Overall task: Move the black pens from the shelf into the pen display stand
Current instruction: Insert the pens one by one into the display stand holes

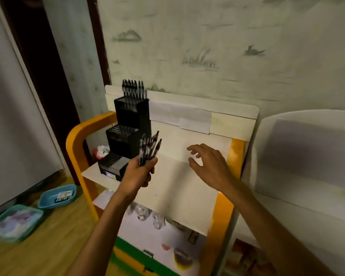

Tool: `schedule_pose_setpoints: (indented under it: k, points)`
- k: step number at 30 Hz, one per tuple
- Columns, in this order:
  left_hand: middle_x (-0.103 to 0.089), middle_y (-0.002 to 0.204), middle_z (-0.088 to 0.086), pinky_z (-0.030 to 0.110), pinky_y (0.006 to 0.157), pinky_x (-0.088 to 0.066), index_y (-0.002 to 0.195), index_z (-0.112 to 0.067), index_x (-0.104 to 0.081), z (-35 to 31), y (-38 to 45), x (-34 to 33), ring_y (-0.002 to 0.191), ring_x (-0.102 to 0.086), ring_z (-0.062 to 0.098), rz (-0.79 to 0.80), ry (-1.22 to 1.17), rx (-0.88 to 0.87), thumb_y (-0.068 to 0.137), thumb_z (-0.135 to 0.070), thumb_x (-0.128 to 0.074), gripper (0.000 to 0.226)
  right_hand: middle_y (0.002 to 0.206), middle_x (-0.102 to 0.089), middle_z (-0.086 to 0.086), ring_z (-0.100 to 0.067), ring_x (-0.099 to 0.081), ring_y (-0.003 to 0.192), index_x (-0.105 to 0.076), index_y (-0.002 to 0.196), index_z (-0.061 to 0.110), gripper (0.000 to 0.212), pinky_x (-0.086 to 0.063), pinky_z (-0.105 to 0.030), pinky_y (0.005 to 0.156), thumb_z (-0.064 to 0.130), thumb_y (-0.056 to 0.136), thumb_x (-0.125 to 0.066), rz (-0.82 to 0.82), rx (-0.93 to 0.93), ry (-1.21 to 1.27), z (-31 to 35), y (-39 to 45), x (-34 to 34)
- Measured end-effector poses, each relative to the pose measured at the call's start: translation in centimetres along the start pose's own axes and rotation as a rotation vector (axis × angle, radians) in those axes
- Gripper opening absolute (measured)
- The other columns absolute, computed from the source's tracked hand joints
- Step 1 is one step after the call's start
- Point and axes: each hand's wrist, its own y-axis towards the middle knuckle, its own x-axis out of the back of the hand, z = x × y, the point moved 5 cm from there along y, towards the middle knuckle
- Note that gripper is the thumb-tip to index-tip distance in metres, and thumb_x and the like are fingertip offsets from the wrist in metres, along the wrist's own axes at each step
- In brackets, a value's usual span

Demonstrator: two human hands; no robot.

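Note:
A black stepped pen display stand [127, 134] sits at the left end of the pale shelf top [177, 182]. Its top tier holds several black pens [132, 90] upright; the two lower tiers show empty holes. My left hand [136, 174] grips a bundle of several black pens [148, 149], tips up, just right of the stand's lower tiers. My right hand [207, 164] hovers over the shelf with fingers spread and relaxed, holding nothing.
The shelf has an orange frame [76, 144] and stands against a painted wall. Clear bottles [145, 213] sit on the level below. Two blue-green trays [57, 196] lie on the wooden floor at left. A white unit [307, 166] stands at right.

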Motion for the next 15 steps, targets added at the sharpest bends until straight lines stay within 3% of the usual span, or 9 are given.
schedule_pose_setpoints:
  k: [5, 9, 15]
  points:
    - [-0.050, 0.057, 0.001, 0.023, 0.038, -0.030, 0.084, -0.005, -0.054, -0.1, 5.9, 5.0, 0.042, -0.036, 0.011, 0.058, 0.066, -0.049, 0.098, -0.025, -0.061, 0.025, 0.116, -0.066, 0.006, -0.013, -0.062, 0.102, -0.060, 0.127, 0.026, 0.032, -0.042, -0.028, 0.092, 0.032, 0.095, -0.060, 0.002, 0.018, -0.038, 2.4, 6.5, -4.1]
    - [-0.053, 0.063, 0.003, 0.023, 0.043, -0.032, 0.090, -0.006, -0.058, -0.6, 11.7, 8.7, 0.046, -0.042, 0.011, 0.111, 0.088, -0.052, 0.097, -0.028, -0.062, 0.023, 0.117, -0.066, 0.006, -0.013, -0.062, 0.103, -0.062, 0.124, 0.026, 0.031, -0.046, -0.030, 0.094, 0.033, 0.094, -0.061, -0.012, 0.010, -0.035, 4.4, 12.2, -7.2]
    - [-0.050, 0.052, -0.007, 0.019, 0.039, -0.031, 0.079, -0.013, -0.055, -2.0, 20.2, 13.4, 0.040, -0.040, 0.007, 0.161, 0.058, -0.061, 0.097, -0.029, -0.063, 0.025, 0.118, -0.066, 0.005, -0.015, -0.063, 0.103, -0.063, 0.124, 0.024, 0.031, -0.051, -0.032, 0.092, 0.034, 0.095, -0.062, -0.061, -0.005, -0.065, 5.8, 19.8, -10.6]
